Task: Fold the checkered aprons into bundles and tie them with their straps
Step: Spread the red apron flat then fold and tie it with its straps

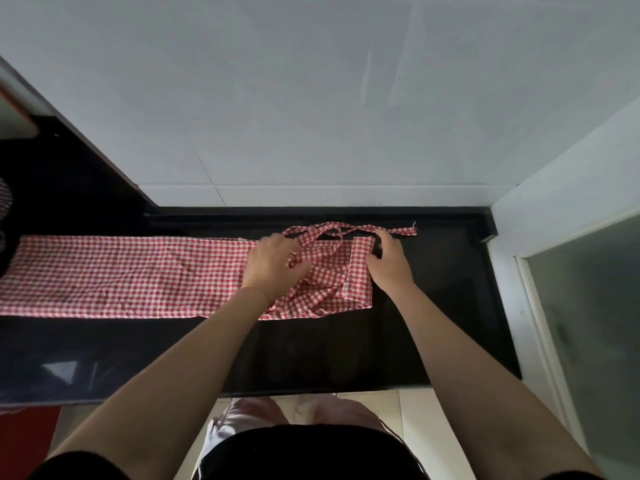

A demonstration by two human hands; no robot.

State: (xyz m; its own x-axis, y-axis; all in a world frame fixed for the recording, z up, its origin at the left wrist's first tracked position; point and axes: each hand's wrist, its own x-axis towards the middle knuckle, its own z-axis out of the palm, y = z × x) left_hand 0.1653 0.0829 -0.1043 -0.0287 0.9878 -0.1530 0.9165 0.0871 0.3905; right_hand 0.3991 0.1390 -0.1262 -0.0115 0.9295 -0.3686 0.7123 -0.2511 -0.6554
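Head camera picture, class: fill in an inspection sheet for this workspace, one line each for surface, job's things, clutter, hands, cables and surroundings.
Surface: black glossy countertop, bare along its near edge.
Job's things: one red checkered apron folded into a long strip lying left to right; its straps lie loose and untied at the right end.
Clutter: a dark object with a checked patch at the far left edge; cannot tell what it is.
Hands: left hand grips cloth near the straps; right hand pinches the apron's folded right end.
Cables: nothing seen.
Surroundings: grey-white tiled wall behind; white-framed glass panel at right; pale floor tiles below.
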